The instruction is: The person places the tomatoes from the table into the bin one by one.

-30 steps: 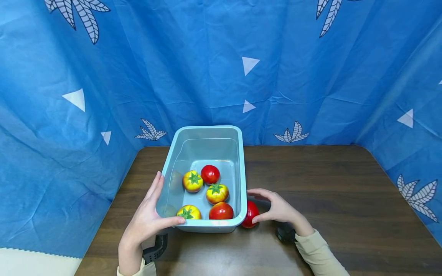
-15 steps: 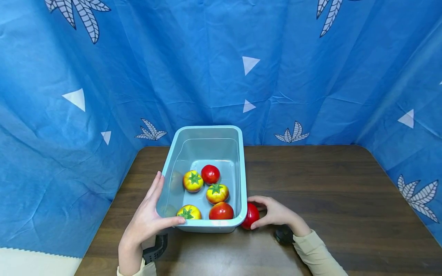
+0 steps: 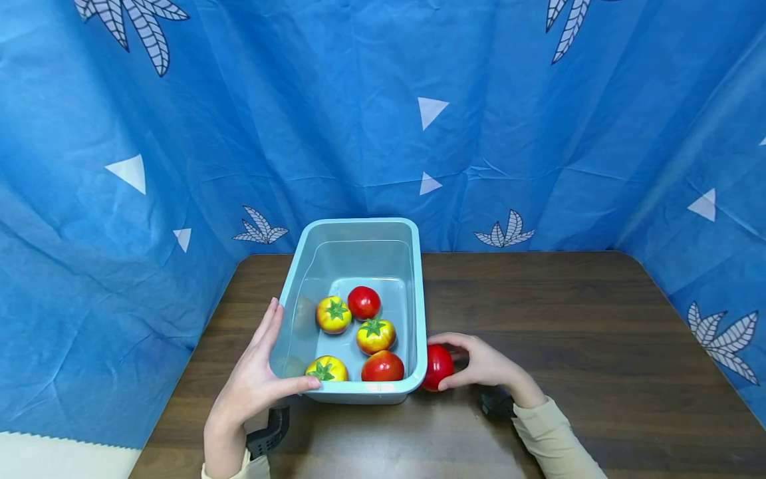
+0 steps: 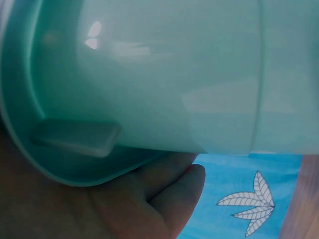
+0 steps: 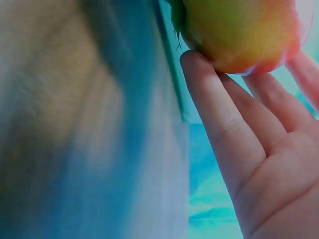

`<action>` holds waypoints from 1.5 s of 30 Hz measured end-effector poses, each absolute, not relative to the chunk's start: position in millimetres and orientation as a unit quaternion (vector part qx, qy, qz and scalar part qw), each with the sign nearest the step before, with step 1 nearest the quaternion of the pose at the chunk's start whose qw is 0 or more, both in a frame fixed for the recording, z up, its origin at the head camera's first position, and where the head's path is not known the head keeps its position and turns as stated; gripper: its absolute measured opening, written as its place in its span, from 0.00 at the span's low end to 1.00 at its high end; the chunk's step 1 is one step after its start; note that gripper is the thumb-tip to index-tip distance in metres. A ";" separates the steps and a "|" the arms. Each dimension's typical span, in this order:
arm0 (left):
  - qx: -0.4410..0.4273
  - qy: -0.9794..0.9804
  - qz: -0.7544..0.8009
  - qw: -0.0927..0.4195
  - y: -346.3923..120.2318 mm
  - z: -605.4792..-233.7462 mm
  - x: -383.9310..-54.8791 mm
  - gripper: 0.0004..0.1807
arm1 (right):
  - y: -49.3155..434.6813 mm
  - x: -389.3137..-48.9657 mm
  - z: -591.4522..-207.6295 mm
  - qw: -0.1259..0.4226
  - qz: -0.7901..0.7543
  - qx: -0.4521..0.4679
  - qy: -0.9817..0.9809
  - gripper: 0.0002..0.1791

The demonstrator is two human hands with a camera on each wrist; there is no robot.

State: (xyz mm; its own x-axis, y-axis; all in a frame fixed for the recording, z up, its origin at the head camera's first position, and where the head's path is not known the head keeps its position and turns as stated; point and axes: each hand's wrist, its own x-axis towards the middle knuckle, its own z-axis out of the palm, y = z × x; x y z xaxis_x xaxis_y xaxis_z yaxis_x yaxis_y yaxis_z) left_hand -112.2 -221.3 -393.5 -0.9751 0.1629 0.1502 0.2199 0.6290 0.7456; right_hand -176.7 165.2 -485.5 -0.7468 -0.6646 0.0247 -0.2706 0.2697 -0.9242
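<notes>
A light blue plastic bin (image 3: 417, 286) stands on the table with several toy tomatoes in it, among them a yellow tomato with green leaves (image 3: 333, 315) and a red tomato (image 3: 364, 303). My left hand (image 3: 248, 379) rests on its near left corner: thumb on the front rim, fingers straight along the left side. Just outside the right wall, my right hand (image 3: 481, 362) grips another tomato (image 3: 439, 368) between thumb and fingers. This one looks red from above; the right wrist view shows its yellow-green side and a leaf. The bin hides its left edge.
A dark brown wooden table (image 3: 568, 332) extends to the right of the bin. Blue printed curtain (image 3: 383, 133) hangs behind and at both sides. A black wrist device (image 3: 497, 403) sits under my right wrist.
The tomato in my right hand has shifted slightly right and away from me, and my fingers sit closer around it. My left hand and the bin have stayed in place.
</notes>
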 end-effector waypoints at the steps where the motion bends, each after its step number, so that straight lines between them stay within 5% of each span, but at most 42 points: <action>1: -0.105 -0.902 -0.417 0.034 -221.4 -393.6 -112.1 0.62 | 166.2 -177.0 -484.1 0.186 -0.525 -0.301 0.774 0.35; 45: -0.103 -0.904 -0.414 0.032 -222.5 -393.2 -113.9 0.63 | 193.7 -155.6 -405.8 -0.055 -0.541 -0.237 0.805 0.42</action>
